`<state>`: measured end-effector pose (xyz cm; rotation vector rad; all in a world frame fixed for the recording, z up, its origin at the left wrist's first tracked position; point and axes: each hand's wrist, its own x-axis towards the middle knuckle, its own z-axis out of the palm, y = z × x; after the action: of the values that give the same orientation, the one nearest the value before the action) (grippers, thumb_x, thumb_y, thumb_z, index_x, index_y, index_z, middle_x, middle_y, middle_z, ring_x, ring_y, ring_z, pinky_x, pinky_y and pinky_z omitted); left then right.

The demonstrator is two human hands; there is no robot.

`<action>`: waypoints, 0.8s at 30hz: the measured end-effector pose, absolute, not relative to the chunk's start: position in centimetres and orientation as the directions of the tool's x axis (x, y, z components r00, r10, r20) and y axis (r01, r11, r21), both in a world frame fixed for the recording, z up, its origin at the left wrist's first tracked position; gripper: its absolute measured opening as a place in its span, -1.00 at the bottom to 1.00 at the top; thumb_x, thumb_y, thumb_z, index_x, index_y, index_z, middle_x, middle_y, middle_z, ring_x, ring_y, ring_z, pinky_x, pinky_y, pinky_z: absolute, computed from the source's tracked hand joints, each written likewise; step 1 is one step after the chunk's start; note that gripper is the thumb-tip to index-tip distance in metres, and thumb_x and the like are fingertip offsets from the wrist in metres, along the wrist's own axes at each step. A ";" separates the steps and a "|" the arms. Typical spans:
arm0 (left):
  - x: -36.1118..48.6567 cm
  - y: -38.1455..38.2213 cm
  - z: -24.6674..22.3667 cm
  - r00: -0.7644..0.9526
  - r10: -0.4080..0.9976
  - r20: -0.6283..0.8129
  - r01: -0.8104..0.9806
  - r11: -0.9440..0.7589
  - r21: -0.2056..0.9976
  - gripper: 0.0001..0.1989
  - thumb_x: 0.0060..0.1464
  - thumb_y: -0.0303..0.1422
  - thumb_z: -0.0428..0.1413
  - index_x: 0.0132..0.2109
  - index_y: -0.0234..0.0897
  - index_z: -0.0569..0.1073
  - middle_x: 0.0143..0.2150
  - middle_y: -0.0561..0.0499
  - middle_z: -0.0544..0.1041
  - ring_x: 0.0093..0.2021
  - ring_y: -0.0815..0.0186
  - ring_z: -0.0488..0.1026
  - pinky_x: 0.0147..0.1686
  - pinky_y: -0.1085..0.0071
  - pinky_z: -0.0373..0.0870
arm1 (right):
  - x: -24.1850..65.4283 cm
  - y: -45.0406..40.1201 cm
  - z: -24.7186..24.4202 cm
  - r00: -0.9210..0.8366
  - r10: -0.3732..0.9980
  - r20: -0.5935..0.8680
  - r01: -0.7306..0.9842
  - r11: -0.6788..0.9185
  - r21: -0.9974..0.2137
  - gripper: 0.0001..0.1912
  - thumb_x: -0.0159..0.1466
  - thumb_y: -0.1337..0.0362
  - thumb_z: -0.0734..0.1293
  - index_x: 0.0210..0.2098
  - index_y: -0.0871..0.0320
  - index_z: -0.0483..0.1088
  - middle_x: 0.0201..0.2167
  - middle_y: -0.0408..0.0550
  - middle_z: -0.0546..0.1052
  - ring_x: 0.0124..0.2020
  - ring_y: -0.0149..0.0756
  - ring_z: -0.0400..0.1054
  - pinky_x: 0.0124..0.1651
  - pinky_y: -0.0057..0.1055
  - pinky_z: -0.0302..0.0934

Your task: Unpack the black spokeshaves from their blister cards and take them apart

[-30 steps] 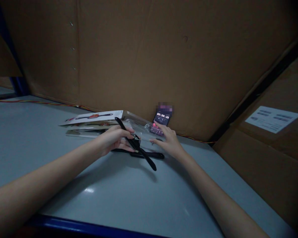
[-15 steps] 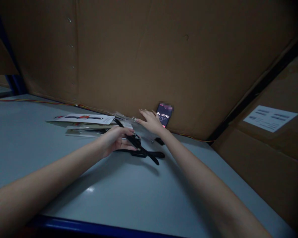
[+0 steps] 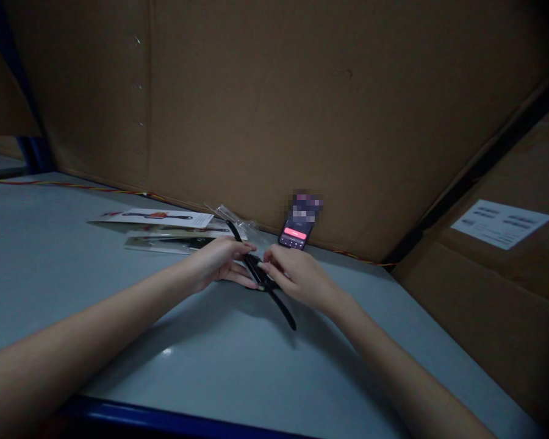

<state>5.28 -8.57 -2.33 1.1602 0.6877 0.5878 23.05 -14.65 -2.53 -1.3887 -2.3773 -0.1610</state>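
Note:
A long, thin black tool (image 3: 282, 310) with a wider middle slants between my two hands, its lower tip pointing toward me. My left hand (image 3: 219, 262) grips it near the middle, thumb above and fingers below. My right hand (image 3: 302, 277) has its fingertips curled against the tool's middle from the right. Behind the right fingers a bit of another dark piece shows, mostly hidden. Left of the tool lie flat packs, the top one a white card (image 3: 196, 221) printed with a black and orange item. Crumpled clear plastic wrapping (image 3: 233, 214) rests behind my left hand.
A phone (image 3: 294, 235) with a lit screen leans on the tall cardboard wall (image 3: 238, 122). Red and yellow wires (image 3: 86, 188) run along the wall's foot. On the right stands a cardboard box (image 3: 494, 280) with a white label. A blue edge (image 3: 165, 417) borders the grey tabletop.
My right hand has come back from the plastic wrapping near the phone to the black tool, and its fingers have closed. My left hand has kept hold of the tool, which slants more steeply.

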 end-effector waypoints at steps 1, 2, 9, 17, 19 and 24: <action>5.3 -8.6 -2.3 0.681 0.708 -0.186 -0.049 0.297 0.954 -0.80 0.07 -0.49 -0.01 -0.11 -0.40 0.30 -0.33 -0.19 0.55 -0.44 0.13 0.56 -0.42 0.28 0.51 | 22.9 -15.0 -2.6 -0.443 0.814 0.376 0.868 0.495 -0.049 -0.81 0.32 0.18 0.11 -0.31 0.14 0.22 -0.43 -0.12 0.42 -0.42 -0.36 0.26 -0.38 -0.43 0.01; 5.3 -8.7 -2.4 0.702 0.686 -0.188 -0.037 0.299 0.954 -0.80 0.07 -0.49 0.00 -0.12 -0.40 0.30 -0.34 -0.20 0.56 -0.44 0.13 0.56 -0.44 0.29 0.51 | 22.7 -15.2 -2.7 -0.450 0.813 0.370 0.872 0.489 -0.012 -0.81 0.33 0.18 0.09 -0.31 0.14 0.21 -0.43 -0.10 0.43 -0.42 -0.35 0.26 -0.38 -0.42 0.01; 5.3 -8.9 -2.7 0.757 0.601 -0.258 0.081 0.305 0.949 -0.86 0.05 -0.48 -0.02 -0.24 -0.44 0.38 -0.48 -0.20 0.56 -0.55 0.17 0.53 -0.57 0.37 0.49 | 21.9 -16.2 -3.9 -0.516 0.797 0.313 0.852 0.513 0.100 -0.80 0.35 0.23 0.01 -0.27 0.16 0.18 -0.39 -0.03 0.44 -0.41 -0.27 0.30 -0.37 -0.34 0.04; 5.4 -8.3 -3.6 0.764 0.542 -0.349 0.208 0.305 0.929 -0.80 0.04 -0.50 -0.06 -0.41 -0.47 0.44 -0.57 -0.20 0.54 -0.65 0.26 0.48 -0.67 0.49 0.43 | 21.5 -16.7 -3.5 -0.694 0.652 0.304 0.714 0.678 0.174 -0.85 0.32 0.35 0.07 -0.18 0.12 0.22 -0.28 -0.06 0.45 -0.30 -0.29 0.31 -0.30 -0.35 0.10; 5.4 -8.4 -3.3 0.763 0.548 -0.342 0.198 0.307 0.931 -0.76 0.07 -0.50 -0.10 -0.40 -0.49 0.45 -0.55 -0.21 0.55 -0.65 0.30 0.47 -0.67 0.53 0.41 | 21.7 -16.4 -3.3 -0.707 0.619 0.342 0.695 0.698 0.171 -0.82 0.32 0.37 0.10 -0.12 0.09 0.23 -0.26 -0.08 0.46 -0.23 -0.28 0.31 -0.25 -0.34 0.11; 5.3 -8.5 -2.8 0.756 0.561 -0.338 0.187 0.309 0.933 -0.78 0.06 -0.49 -0.10 -0.39 -0.45 0.43 -0.52 -0.20 0.56 -0.60 0.27 0.51 -0.70 0.55 0.37 | 22.5 -16.2 -3.0 -0.609 0.683 0.404 0.762 0.645 0.058 -0.82 0.31 0.31 0.14 -0.10 0.11 0.24 -0.24 -0.06 0.47 -0.21 -0.27 0.33 -0.20 -0.31 0.14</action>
<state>5.29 -8.51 -2.81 1.2595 0.7145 0.2766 22.52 -16.20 -3.02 -1.1499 -2.5208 -0.3194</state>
